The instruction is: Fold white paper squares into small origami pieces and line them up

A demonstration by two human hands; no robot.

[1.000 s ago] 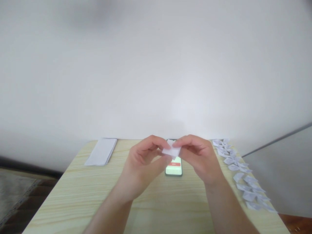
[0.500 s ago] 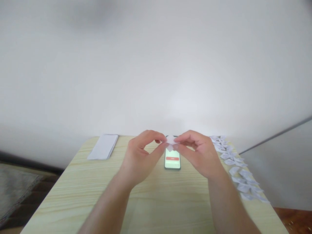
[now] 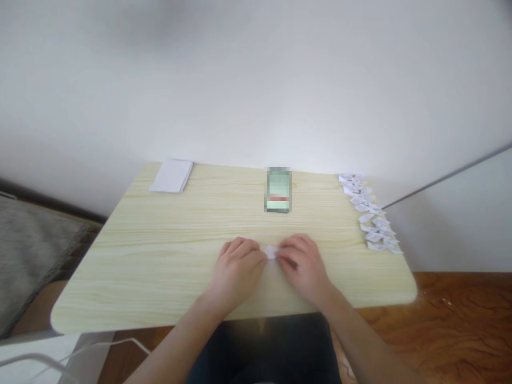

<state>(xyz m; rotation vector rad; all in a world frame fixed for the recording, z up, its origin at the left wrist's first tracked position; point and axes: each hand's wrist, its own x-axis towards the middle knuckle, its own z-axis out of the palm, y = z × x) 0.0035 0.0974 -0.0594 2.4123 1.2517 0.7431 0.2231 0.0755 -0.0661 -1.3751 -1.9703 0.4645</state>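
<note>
A small folded piece of white paper is between my two hands, low over the front middle of the table. My left hand pinches its left edge, the fingers curled together. From the other side, the thumb and fingertips of my right hand close on its right edge. The fingers cover both ends of the paper, so its full shape is hidden. Beyond the hands lies a phone with a pale green screen, blurred into blocks.
The wood-grain table stands against a white wall. A stack of white paper lies at the back left. Several small folded paper boats run in rows along the right edge. A white cable hangs below at the left.
My view has tilted down, showing the table's front edge. Both hands have come nearer to me with the folded paper and lowered toward the tabletop, uncovering the phone.
</note>
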